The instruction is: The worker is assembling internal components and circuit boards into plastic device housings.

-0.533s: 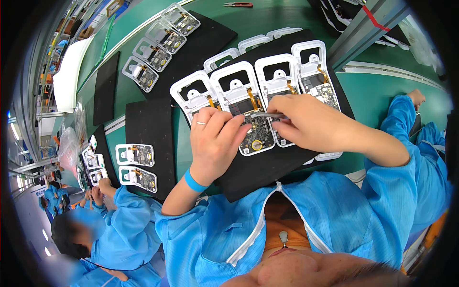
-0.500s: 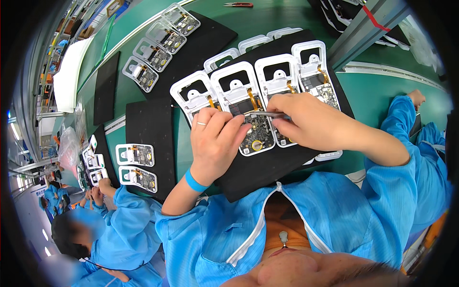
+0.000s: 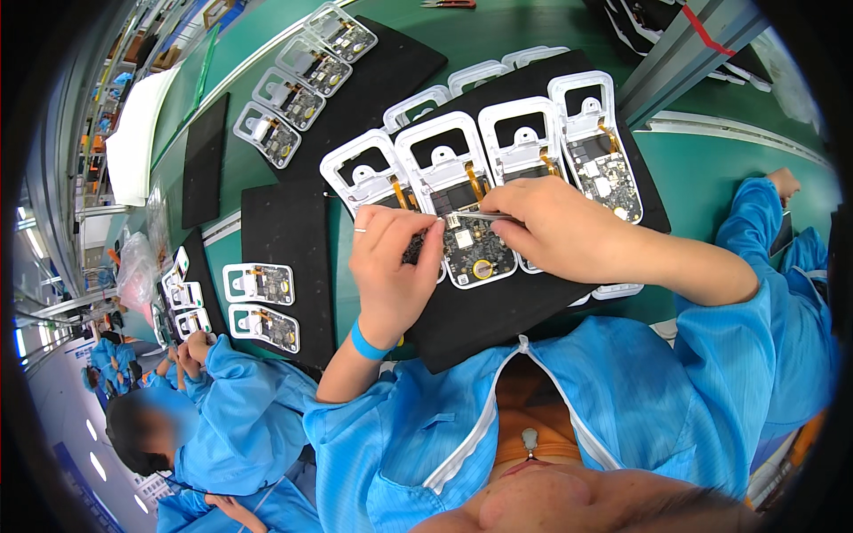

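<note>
In my right hand (image 3: 569, 226) is a pair of metal tweezers (image 3: 487, 215), its tips at the upper part of a dark circuit board (image 3: 466, 253). That board sits in a white plastic housing (image 3: 442, 133) with an open window at its far end. An orange ribbon cable (image 3: 475, 180) runs down toward the board. My left hand (image 3: 391, 271) is closed at the board's upper left edge, thumb and forefinger pinched together; what is between them is hidden. Similar housings (image 3: 360, 164) flank this one on both sides, some partly covered by my hands.
Black mats (image 3: 471, 324) lie on the green table (image 3: 533, 22). More housings with boards (image 3: 306, 67) stand at the far left, others (image 3: 258, 284) nearer left. A grey post (image 3: 684, 62) rises at the right. A co-worker in blue (image 3: 235, 417) works at the left; red-handled snips (image 3: 449, 3) lie far off.
My left thumb and forefinger have shifted left and up and come together, uncovering more of the board. The tweezers stay in my right hand, tips still at the board's upper part.
</note>
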Available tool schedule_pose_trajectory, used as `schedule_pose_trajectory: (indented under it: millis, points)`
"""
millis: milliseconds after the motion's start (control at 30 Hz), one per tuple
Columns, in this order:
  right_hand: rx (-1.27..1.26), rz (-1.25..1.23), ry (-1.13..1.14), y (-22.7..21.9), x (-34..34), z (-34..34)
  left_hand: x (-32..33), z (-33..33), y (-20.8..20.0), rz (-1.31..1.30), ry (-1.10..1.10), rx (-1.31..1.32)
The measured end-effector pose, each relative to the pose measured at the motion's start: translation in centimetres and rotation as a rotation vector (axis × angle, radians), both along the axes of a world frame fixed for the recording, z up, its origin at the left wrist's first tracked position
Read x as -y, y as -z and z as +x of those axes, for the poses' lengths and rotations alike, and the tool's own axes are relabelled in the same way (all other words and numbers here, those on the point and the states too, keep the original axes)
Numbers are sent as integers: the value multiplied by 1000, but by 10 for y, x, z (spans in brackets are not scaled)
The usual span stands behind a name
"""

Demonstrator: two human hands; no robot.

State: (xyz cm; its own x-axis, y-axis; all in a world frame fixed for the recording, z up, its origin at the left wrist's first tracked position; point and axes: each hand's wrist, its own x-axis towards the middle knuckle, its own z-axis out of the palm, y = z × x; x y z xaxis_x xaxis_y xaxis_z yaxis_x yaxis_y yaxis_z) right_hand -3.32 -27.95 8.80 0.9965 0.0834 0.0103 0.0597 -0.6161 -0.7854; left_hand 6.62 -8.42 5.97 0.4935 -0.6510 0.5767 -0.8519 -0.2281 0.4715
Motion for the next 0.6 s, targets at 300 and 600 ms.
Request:
schedule_pose_trajectory:
  millis: [300, 600]
  points:
    - [-635, 737, 136, -1, -25, 7, -6, -6, 5, -111, -162, -288]
    - [-427, 642, 149, 13, -32, 8, -6, -10, 4, -91, -165, -280]
